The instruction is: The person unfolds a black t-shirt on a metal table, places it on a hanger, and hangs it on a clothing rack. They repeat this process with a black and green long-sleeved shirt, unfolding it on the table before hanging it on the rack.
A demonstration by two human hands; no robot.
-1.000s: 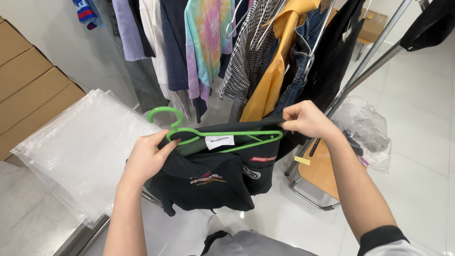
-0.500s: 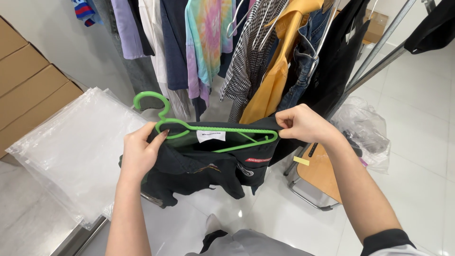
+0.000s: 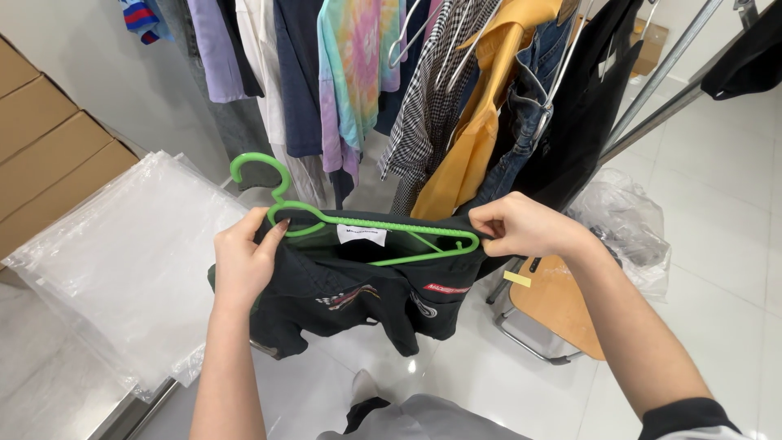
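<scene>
Clothes rail (image 3: 652, 81) with hung garments (image 3: 358, 73) fills the space above and beyond both hands: striped, lilac, navy, tie-dye, checked, mustard, denim and black pieces side by side. Stack of clear plastic bags (image 3: 122, 269) lies to the outer side of the left hand, spread flat on a table (image 3: 122, 411), with brown cartons (image 3: 41, 163) behind it. Small wooden chair (image 3: 554, 310) on metal legs stands below and just outside the right hand, a crumpled plastic bag (image 3: 627, 220) behind its seat. White tiled floor (image 3: 717, 244) beyond.

Black shirt (image 3: 350, 297) hangs between the two hands, bunched, printed patches facing the camera, white neck label up. Green hanger (image 3: 366, 228) sits in its collar, hook pointing up and toward the left hand.

Left hand (image 3: 244, 261): fingers closed around the shirt shoulder and the hanger's end near the hook, holding both. Right hand (image 3: 521, 224): fingers pinched narrow on the opposite shoulder of the shirt at the hanger's far end.

Judgement: step in hand appears to be working the hanger's ends at the shirt's shoulders; whether going in or coming out cannot be told. Next move calls for keeping the collar taut between both grips while one shoulder slides along the hanger arm, without the fabric snagging on the tip.
</scene>
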